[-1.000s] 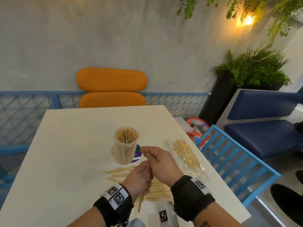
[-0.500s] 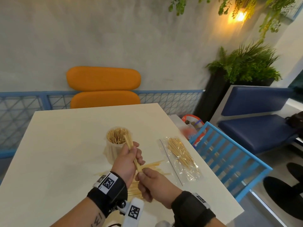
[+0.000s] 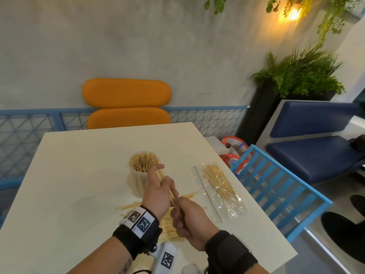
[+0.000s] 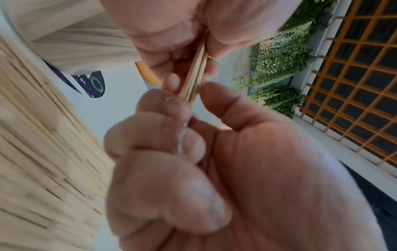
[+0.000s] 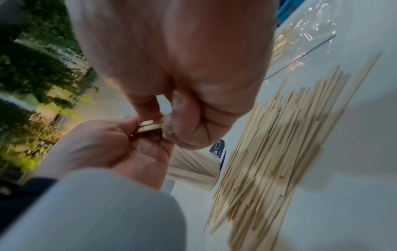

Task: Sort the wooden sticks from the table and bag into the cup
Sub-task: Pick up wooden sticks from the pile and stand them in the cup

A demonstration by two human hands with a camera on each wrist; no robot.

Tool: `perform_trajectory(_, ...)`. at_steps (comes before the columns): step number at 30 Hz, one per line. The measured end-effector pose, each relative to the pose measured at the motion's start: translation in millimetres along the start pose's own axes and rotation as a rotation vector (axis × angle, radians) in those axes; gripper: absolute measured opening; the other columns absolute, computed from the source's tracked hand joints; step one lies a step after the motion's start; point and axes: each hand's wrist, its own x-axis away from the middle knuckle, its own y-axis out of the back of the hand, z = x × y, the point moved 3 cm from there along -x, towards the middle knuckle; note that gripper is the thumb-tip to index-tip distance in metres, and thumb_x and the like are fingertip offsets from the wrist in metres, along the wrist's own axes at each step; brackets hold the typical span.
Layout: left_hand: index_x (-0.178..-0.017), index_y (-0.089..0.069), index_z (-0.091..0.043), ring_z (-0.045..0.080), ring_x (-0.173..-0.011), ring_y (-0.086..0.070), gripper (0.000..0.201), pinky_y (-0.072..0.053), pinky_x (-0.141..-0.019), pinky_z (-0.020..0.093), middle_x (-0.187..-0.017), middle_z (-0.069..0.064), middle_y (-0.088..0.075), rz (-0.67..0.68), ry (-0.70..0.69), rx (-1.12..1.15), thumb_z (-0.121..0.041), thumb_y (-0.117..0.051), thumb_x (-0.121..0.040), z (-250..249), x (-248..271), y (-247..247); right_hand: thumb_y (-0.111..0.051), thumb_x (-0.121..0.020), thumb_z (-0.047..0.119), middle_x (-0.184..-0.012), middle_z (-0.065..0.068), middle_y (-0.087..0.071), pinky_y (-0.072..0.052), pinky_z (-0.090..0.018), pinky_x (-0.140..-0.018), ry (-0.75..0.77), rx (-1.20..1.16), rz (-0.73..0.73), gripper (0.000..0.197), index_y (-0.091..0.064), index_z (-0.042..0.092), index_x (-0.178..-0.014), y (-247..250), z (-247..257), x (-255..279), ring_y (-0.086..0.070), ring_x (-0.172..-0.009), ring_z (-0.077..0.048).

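Note:
A translucent cup, packed with upright wooden sticks, stands mid-table. My left hand grips a small bundle of sticks right beside the cup's rim, tilted toward it. My right hand pinches the bundle's lower end just below the left hand. Seen from the left wrist, the bundle runs between both hands; the right wrist view shows its end pinched. Loose sticks lie under and around my hands, a wide pile. A clear bag holding more sticks lies to the right.
The white table ends close to the bag on the right, with a blue slatted chair beside that edge. An orange chair stands behind the far edge. A colourful packet sits past the right corner.
My left hand has lifted the bundle from over the loose pile up to the cup's rim. My right hand has dropped back to the bundle's lower end.

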Motion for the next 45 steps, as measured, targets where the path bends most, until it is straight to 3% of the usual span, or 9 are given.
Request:
perform_trajectory(5, -0.123, -0.035, -0.037, 0.021, -0.076, -0.064, 0.029, -0.046, -0.071, 0.026, -0.077, 0.001, -0.063, -0.017, -0.030, -0.112, -0.015, -0.037, -0.105, -7.3, -4.6, 5.9, -0.049, -0.105, 0.027, -0.074, 0.003, -0.046, -0.026, -0.021, -0.047, 0.212, 0.125, -0.038, 0.024, -0.051, 0.021, -0.128, 6.4, 1.2, -7.4, -0.035, -0.055, -0.009)
perform_trajectory(9, -0.126, -0.034, -0.038, 0.017, -0.067, -0.061, 0.034, -0.055, -0.063, 0.025, -0.082, 0.001, -0.067, 0.038, -0.052, -0.206, -0.015, -0.042, -0.103, -12.2, -1.8, 8.8, -0.039, -0.108, 0.030, -0.073, 0.011, -0.049, -0.035, -0.020, -0.059, 0.374, 0.643, -0.101, 0.021, -0.057, 0.026, -0.096, 8.9, 2.8, -16.2, -0.041, -0.060, -0.002)
perform_trajectory(12, -0.130, -0.029, -0.037, 0.007, -0.056, -0.058, 0.035, -0.047, -0.055, 0.014, -0.088, 0.001, -0.068, 0.128, -0.091, -0.308, -0.017, -0.041, -0.104, -19.5, -1.8, 10.8, -0.037, -0.108, 0.032, -0.073, 0.012, -0.047, -0.034, -0.022, -0.060, 0.331, 0.649, -0.062, 0.026, -0.054, 0.022, -0.090, 11.3, 0.4, -24.7, -0.039, -0.058, -0.002)
perform_trajectory(19, -0.109, -0.043, -0.038, 0.018, -0.061, -0.066, 0.028, -0.057, -0.060, 0.037, -0.086, -0.001, -0.075, 0.208, -0.124, -0.333, -0.011, -0.046, -0.102, -48.4, -19.2, 27.1, -0.036, -0.108, 0.029, -0.068, 0.013, -0.044, -0.032, -0.015, -0.056, 0.446, 0.591, 0.005, 0.031, -0.055, 0.006, -0.100, 9.3, 24.2, -30.9, -0.037, -0.058, 0.000)
perform_trajectory(24, -0.099, -0.041, -0.042, 0.018, -0.062, -0.068, 0.029, -0.061, -0.069, 0.041, -0.083, -0.006, -0.074, 0.062, -0.232, -0.414, -0.013, -0.046, -0.102, -80.5, -39.9, 41.8, -0.040, -0.106, 0.038, -0.089, 0.016, -0.058, -0.044, -0.021, -0.070, 0.556, 0.768, -0.073, 0.017, -0.053, 0.034, -0.117, -0.2, 53.3, -45.2, -0.053, -0.070, 0.000)
perform_trajectory(27, -0.103, -0.040, -0.039, 0.014, -0.063, -0.068, 0.023, -0.061, -0.068, 0.040, -0.082, -0.011, -0.073, -0.106, -0.316, -0.497, -0.017, -0.046, -0.103, -105.2, -59.3, 64.4, -0.048, -0.103, 0.037, -0.124, 0.015, -0.053, -0.048, -0.022, -0.086, 0.538, 0.956, -0.164, 0.045, -0.037, 0.032, -0.147, 8.4, 54.6, -53.9, -0.059, -0.090, -0.003)
perform_trajectory(32, -0.109, -0.037, -0.036, 0.015, -0.065, -0.067, 0.020, -0.060, -0.070, 0.043, -0.084, -0.012, -0.071, -0.143, -0.337, -0.676, -0.018, -0.042, -0.104, -109.4, -87.4, 86.2, -0.049, -0.101, 0.034, -0.143, 0.004, -0.045, -0.042, -0.034, -0.105, 0.461, 1.372, -0.182, 0.048, -0.040, 0.026, -0.147, 30.2, 26.0, -67.5, -0.045, -0.128, -0.017)
perform_trajectory(42, -0.116, -0.032, -0.030, 0.022, -0.074, -0.063, 0.015, -0.054, -0.072, 0.043, -0.090, -0.001, -0.067, 0.020, -0.225, -1.013, -0.023, -0.036, -0.104, -45.1, -108.2, 73.3, -0.047, -0.100, 0.031, -0.136, 0.010, -0.048, -0.040, -0.032, -0.104, 0.403, 1.396, -0.188, 0.039, -0.050, 0.029, -0.139, 39.5, -6.6, -74.4, -0.042, -0.126, -0.014)
perform_trajectory(45, -0.106, -0.037, -0.040, 0.028, -0.093, -0.049, 0.012, -0.037, -0.081, 0.037, -0.096, 0.000, -0.053, 0.064, -0.114, -1.152, -0.036, -0.026, -0.102, -18.2, -107.6, 76.1, -0.044, -0.101, 0.027, -0.136, 0.010, -0.049, -0.040, -0.031, -0.104, 0.417, 1.379, -0.202, 0.038, -0.051, 0.029, -0.138, 39.6, -3.8, -75.6, -0.043, -0.125, -0.014)
